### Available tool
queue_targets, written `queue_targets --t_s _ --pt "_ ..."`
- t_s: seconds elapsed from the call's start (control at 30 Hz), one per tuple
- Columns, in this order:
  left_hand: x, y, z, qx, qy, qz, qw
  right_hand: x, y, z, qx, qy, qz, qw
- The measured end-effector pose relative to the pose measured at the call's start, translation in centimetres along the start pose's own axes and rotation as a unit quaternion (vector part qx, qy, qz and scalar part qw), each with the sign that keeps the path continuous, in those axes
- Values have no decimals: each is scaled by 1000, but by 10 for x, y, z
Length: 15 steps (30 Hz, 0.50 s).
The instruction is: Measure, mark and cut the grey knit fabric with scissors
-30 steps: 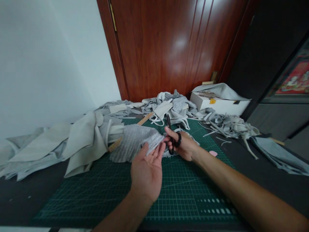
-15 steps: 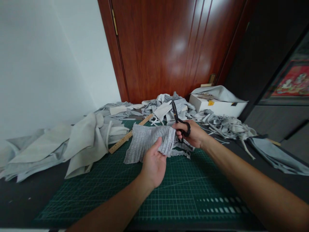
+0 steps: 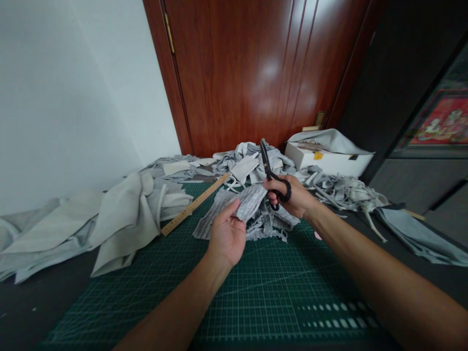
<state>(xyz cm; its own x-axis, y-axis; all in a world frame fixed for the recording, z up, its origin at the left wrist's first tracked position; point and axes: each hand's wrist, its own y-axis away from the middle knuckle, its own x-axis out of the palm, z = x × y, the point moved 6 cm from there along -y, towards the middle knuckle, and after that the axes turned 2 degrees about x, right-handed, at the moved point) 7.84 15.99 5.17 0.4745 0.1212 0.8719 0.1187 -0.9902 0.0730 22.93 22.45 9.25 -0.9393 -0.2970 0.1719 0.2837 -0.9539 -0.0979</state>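
Note:
Grey ribbed fabric [image 3: 250, 202] is stretched between both hands above a green cutting mat [image 3: 256, 287]. My left hand [image 3: 228, 234] pinches its near left part, thumb on top and the fingers beneath. Black scissors [image 3: 268, 163] point up and away in my right hand [image 3: 288, 195], whose thumb and fingers also grip the fabric's upper right corner. The blades touch no cloth in the hands. Frayed, crumpled parts of the fabric hang under and between the hands onto the mat.
A wooden ruler [image 3: 195, 204] lies slanted on the mat's far left. Pale cloth pieces [image 3: 120, 209] are heaped at the left, more scraps [image 3: 252, 161] at the back. At the right are tangled strips [image 3: 347, 190], a white box [image 3: 329, 161] and folded grey cloth [image 3: 420, 234].
The fabric was spread wider and is now more bunched, with its upper edge folded between the hands. Both hands have shifted slightly. A small pink piece now shows beside my right forearm.

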Motion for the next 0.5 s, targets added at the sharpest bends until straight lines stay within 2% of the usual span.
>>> queue_targets --t_s 0.07,0.2,0.37,0.5 --pt "1 1 2 -30 -17 -2 999 1 -2 3 -3 2 8 1000" --pt "7 0 8 -91 -76 79 990 0 -4 10 -14 11 28 999" --pt "18 -7 10 -62 -151 149 975 -6 -5 16 -41 56 42 997" --pt "29 -16 9 -30 -173 143 974 -13 -9 21 -69 93 -23 993"
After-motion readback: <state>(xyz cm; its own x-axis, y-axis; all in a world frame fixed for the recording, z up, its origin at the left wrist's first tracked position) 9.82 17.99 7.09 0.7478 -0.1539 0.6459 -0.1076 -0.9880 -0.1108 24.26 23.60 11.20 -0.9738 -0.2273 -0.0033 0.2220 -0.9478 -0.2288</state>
